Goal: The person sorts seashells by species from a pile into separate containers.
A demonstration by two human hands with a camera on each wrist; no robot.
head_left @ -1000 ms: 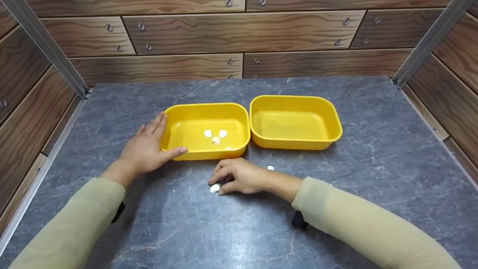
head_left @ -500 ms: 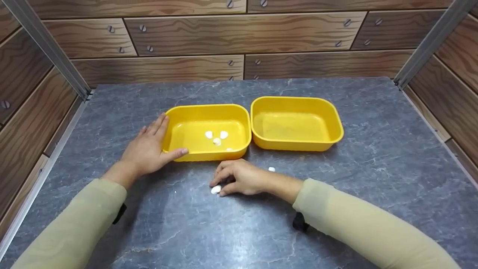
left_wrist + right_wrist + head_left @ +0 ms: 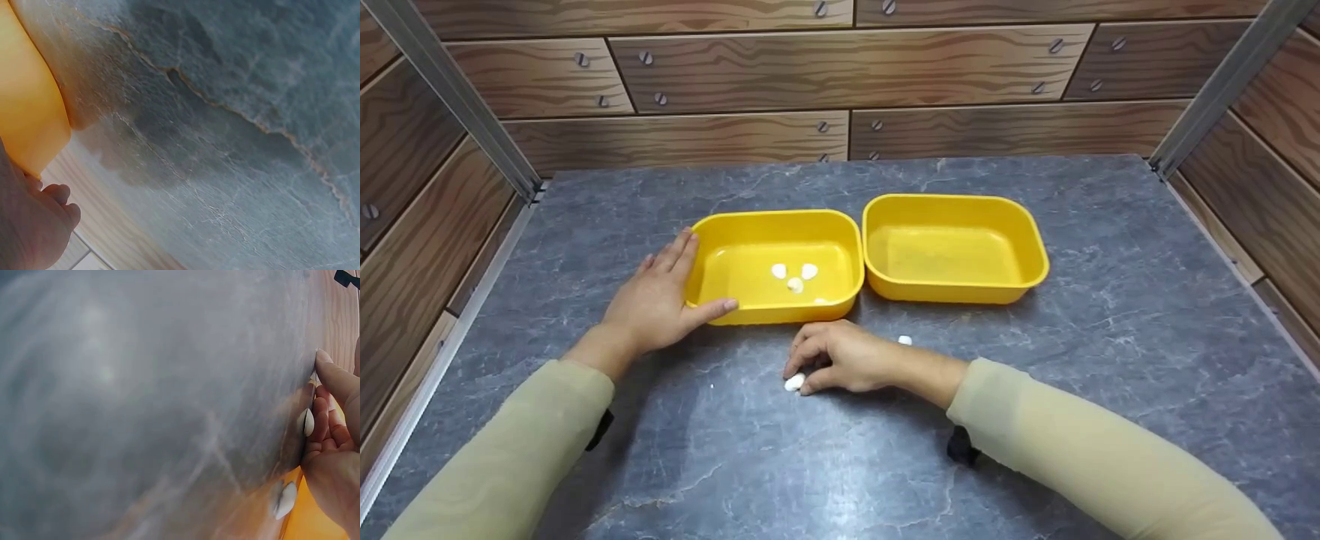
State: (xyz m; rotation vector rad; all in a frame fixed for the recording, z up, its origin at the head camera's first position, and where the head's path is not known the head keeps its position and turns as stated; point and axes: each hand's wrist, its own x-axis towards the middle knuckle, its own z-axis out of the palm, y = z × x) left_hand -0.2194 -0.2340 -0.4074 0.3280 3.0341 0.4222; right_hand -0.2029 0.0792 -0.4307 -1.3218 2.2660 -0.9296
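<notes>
My left hand (image 3: 649,300) rests against the left end of the left yellow bin (image 3: 847,300), fingers along its side and thumb over the front rim. In front of that bin, my right hand (image 3: 847,356) pinches a small white shell-like piece (image 3: 794,382) at the tabletop between thumb and fingers. In the right wrist view, another white piece (image 3: 309,422) lies under the curled fingers, and one more (image 3: 287,500) is near the heel of the hand. Several similar white pieces (image 3: 808,271) lie in the left bin.
A second yellow bin (image 3: 952,292) stands to the right, against the first. One white piece (image 3: 905,340) lies on the grey marbled table (image 3: 720,465) behind my right wrist. Wood-patterned panels (image 3: 840,67) enclose the back and sides.
Both hands hold nearly the same places throughout. The right thumb and fingertips stay at the white piece, and the view shifts only slightly.
</notes>
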